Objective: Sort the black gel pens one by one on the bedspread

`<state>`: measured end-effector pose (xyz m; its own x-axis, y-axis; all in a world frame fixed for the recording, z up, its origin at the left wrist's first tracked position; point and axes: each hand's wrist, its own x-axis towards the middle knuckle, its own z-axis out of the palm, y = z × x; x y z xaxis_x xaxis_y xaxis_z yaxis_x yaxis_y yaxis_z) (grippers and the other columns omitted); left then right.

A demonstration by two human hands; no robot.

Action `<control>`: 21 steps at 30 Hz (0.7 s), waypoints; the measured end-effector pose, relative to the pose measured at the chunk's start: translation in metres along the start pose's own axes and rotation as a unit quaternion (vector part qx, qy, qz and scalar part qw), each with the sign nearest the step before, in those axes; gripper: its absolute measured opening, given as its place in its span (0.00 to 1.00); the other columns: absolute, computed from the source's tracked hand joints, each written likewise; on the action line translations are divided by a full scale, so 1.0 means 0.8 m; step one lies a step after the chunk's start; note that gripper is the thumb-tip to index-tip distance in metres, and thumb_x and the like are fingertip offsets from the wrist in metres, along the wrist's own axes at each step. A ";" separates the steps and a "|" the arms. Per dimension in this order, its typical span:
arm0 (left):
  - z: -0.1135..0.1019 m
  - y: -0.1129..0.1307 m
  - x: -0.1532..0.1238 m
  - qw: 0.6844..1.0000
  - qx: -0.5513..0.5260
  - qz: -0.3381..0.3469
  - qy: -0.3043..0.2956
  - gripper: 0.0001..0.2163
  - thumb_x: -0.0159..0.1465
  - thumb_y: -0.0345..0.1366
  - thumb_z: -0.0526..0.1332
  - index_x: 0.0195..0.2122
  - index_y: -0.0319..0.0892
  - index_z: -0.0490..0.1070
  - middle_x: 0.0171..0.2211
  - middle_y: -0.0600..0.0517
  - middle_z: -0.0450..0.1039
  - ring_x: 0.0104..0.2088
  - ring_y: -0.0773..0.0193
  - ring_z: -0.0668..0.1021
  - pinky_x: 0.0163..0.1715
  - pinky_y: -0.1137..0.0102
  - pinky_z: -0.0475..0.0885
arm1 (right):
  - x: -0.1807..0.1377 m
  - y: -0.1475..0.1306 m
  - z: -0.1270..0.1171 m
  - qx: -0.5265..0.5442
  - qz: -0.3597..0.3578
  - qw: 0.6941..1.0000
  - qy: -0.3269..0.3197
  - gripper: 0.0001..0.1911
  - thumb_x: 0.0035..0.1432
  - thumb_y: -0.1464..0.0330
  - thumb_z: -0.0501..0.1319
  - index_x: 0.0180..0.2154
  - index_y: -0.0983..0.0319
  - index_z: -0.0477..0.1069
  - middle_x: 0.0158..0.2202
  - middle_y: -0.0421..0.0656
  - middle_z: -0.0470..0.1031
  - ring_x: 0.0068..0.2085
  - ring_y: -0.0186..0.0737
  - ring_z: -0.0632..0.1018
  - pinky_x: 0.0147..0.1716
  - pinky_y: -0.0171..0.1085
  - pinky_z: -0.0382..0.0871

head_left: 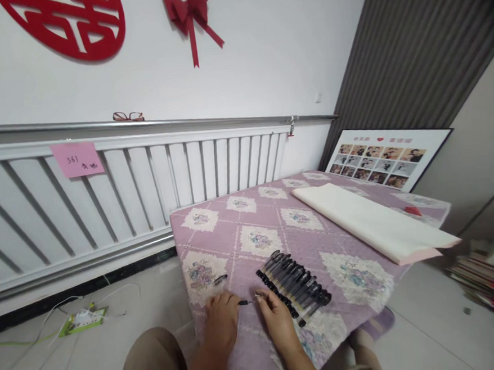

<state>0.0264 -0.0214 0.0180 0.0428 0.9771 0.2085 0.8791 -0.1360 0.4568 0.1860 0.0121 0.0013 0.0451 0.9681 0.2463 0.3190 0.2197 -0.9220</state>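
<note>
Near the front of the table, my left hand [222, 317] is closed around a pen [243, 302], whose black front end and thin tip point right. My right hand [276, 317] faces it, thumb and fingers pinched beside the tip. Something small and pale shows at those fingertips, too small to name. A loose black pen cap [220, 279] lies on the cloth just beyond my left hand. To the right of my right hand, several capped black gel pens [294, 283] lie side by side in a slanting row.
A purple floral tablecloth [228, 254] covers the table. A folded cream sheet [368, 219] lies across its right side, near a small red item [412, 211]. A photo board [380, 156] leans at the far end. Behind stands a white radiator [187, 172]; a power strip [83, 321] lies on the floor.
</note>
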 end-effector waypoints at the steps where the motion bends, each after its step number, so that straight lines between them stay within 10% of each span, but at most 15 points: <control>1: 0.000 0.000 0.000 1.000 -0.002 -0.005 0.001 0.15 0.66 0.31 0.48 0.42 0.50 0.73 0.42 0.51 0.74 0.44 0.57 0.71 0.50 0.61 0.56 | 0.000 -0.001 -0.002 0.006 0.006 1.000 -0.003 0.18 0.53 0.55 0.58 0.36 0.61 0.76 0.37 0.47 0.80 0.40 0.45 0.78 0.44 0.42 0.70; 21: -0.001 -0.011 -0.001 0.997 -0.060 0.040 -0.022 0.15 0.67 0.33 0.45 0.42 0.48 0.71 0.41 0.51 0.72 0.44 0.59 0.70 0.49 0.61 0.57 | -0.007 -0.007 -0.006 -0.013 -0.029 0.991 -0.130 0.11 0.55 0.63 0.57 0.36 0.60 0.75 0.32 0.43 0.78 0.35 0.42 0.77 0.37 0.37 0.69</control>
<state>0.0184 -0.0210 0.0144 0.1337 0.9682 0.2114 0.8096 -0.2297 0.5402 0.1888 0.0050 0.0067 -0.2183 0.9531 0.2094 0.3380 0.2752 -0.9000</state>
